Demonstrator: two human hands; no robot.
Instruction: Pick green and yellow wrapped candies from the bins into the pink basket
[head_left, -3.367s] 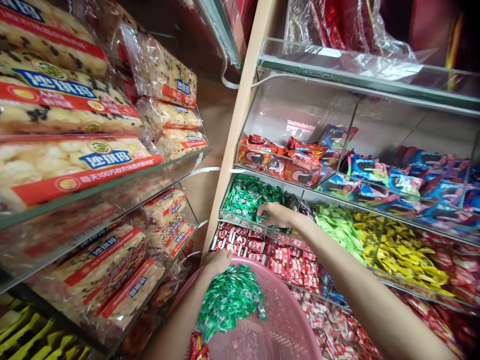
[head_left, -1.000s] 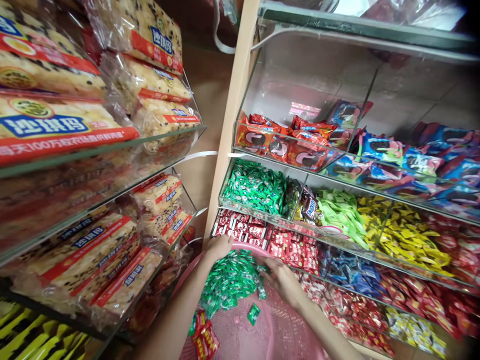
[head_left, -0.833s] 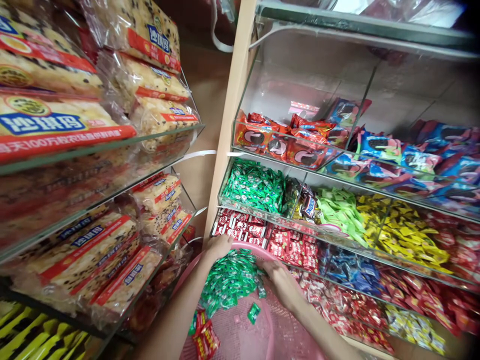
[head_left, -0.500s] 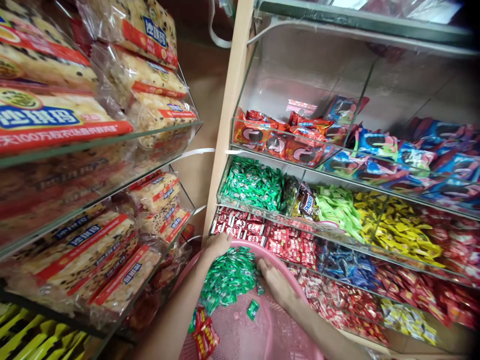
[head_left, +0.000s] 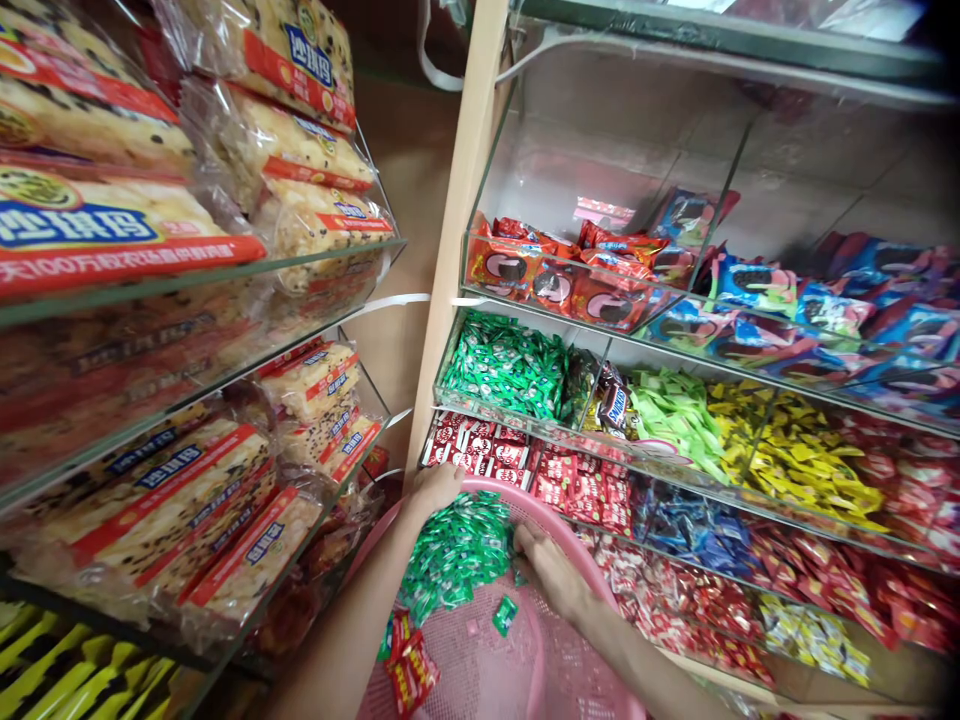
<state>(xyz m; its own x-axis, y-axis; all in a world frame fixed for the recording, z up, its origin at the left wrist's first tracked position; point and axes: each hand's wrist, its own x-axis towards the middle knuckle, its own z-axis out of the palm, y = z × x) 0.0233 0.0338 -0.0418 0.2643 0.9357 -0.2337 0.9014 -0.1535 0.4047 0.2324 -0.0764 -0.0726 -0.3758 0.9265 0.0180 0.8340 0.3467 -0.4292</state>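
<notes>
A pink mesh basket holds a heap of green-wrapped candies at its far side, with one loose green piece and some red packets nearer me. My left hand is on the basket's far left rim, its fingers wrapped over the edge. Inside the basket, at the right of the green heap, my right hand has its fingers curled in beside the candies; what they hold, if anything, is hidden.
Glass shelves with packaged pastries stand close on the left. On the right, tiered glass bins hold green, yellow, blue and red sweets. A wooden post rises between them.
The fingers of my right hand have curled in more beside the green candies. My left hand and the basket have barely moved.
</notes>
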